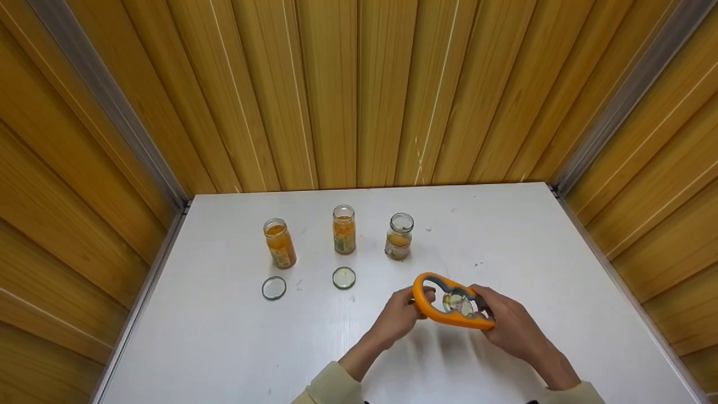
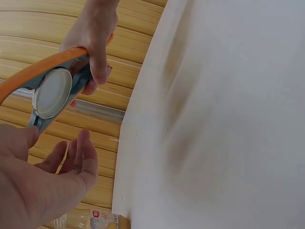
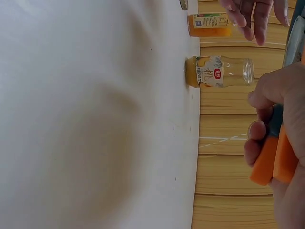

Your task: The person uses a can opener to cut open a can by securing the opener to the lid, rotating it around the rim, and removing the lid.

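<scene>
My right hand (image 1: 510, 322) grips one end of an orange and grey jar opener (image 1: 454, 320) above the white table. A round jar lid (image 2: 53, 93) sits in the opener's grey inner opening, its pale underside showing in the left wrist view. My left hand (image 1: 397, 318) is at the opener's other end. In the left wrist view its thumb is right by the opener, and its fingers (image 2: 86, 160) are relaxed, slightly bent and apart from it. Beyond the hands stands an uncapped glass jar (image 1: 399, 238), part filled with yellowish contents.
Two more uncapped jars with orange contents, a left jar (image 1: 280, 244) and a middle jar (image 1: 344, 231), stand upright farther left. One loose lid (image 1: 274, 288) lies before the left jar, another lid (image 1: 344, 278) before the middle one. Wood-patterned walls (image 1: 331, 95) enclose the table (image 1: 224, 348).
</scene>
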A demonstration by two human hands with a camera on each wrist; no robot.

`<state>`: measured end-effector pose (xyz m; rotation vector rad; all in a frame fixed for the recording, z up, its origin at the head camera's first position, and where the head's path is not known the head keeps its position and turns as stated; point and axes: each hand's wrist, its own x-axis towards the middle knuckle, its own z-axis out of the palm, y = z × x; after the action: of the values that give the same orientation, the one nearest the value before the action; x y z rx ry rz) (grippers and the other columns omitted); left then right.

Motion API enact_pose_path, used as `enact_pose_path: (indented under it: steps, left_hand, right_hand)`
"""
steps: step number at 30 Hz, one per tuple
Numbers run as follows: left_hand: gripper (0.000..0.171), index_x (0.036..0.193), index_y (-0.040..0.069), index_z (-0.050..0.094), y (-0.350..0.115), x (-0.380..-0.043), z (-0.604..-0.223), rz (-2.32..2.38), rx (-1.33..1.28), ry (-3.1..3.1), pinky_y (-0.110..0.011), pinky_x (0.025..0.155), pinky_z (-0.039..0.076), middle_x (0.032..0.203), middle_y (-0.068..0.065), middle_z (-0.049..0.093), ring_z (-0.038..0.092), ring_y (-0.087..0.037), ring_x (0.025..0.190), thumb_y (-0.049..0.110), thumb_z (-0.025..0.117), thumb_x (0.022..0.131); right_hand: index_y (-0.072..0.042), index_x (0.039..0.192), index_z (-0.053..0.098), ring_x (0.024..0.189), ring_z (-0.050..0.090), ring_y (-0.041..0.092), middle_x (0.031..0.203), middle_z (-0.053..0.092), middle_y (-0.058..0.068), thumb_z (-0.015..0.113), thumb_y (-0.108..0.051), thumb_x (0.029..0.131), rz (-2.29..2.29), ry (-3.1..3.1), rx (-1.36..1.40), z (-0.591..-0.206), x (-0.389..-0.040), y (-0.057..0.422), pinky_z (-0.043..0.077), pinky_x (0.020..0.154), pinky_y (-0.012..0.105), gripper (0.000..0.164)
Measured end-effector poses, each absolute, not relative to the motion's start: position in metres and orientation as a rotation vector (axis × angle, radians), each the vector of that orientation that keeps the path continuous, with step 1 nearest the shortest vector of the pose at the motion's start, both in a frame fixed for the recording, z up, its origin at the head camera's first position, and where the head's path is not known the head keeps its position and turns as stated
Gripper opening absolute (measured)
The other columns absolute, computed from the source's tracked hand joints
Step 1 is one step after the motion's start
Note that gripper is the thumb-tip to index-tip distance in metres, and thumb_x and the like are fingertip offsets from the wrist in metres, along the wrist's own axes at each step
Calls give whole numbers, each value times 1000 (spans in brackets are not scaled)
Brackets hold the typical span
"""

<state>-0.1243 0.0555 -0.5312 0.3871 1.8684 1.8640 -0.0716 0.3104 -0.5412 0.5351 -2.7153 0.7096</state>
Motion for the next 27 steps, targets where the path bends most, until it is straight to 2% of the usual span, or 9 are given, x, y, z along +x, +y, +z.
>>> enact_pose_path:
  steps: [4,9,17,27]
  left_hand:
    - [26,125,5,71,50,-118,-530,1899,360,1762,-35,89,60,115,-5,71,70,-20,95,19,62,104]
    - [32,125,6,70,45,-114,-532,1890,350,1670,-36,87,61,107,-6,73,72,-22,92,30,62,105]
    - [41,126,5,70,36,-108,-536,1884,398,1615,-38,87,61,111,-7,73,74,-24,94,39,64,103]
    - [33,116,3,75,29,-96,-537,1880,393,1677,-33,82,61,99,-5,76,73,-17,85,32,67,102]
  right_hand:
    - [-5,133,60,86,61,8,114,69,0,88,12,68,731,-2712,576,-542,-71,306,60,74,29,73]
    - [-8,134,61,83,58,8,111,67,-5,86,13,69,759,-2711,605,-544,-70,300,57,71,27,72]
    - [-11,136,60,78,55,6,105,62,-14,87,10,71,785,-2714,645,-547,-67,287,52,67,23,73]
    - [-15,136,61,80,55,1,107,63,-16,90,-1,70,753,-2665,715,-554,-61,275,52,68,24,73]
